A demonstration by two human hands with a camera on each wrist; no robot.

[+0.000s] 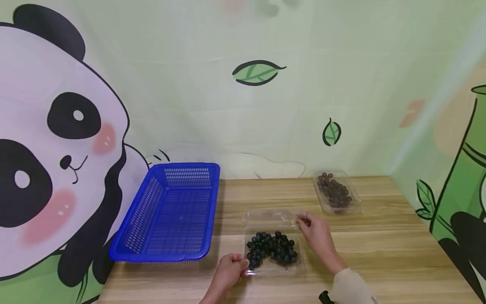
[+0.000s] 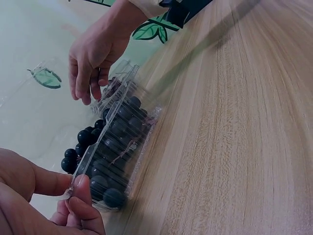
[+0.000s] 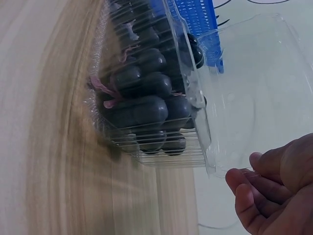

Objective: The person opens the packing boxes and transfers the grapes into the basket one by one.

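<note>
A clear plastic clamshell box holds dark grapes on the table, its hinged lid raised at the far side. At the box's near left corner, my left hand pinches the rim between thumb and fingers; the left wrist view shows this grip close up. My right hand pinches the edge of the lid at its right side, seen also in the right wrist view. Some grapes rise above the box's rim in the left wrist view.
A blue plastic basket with slotted walls stands on the left. Toward the back right sits another clear box with reddish-brown grapes. The wooden table ends at a printed panda backdrop.
</note>
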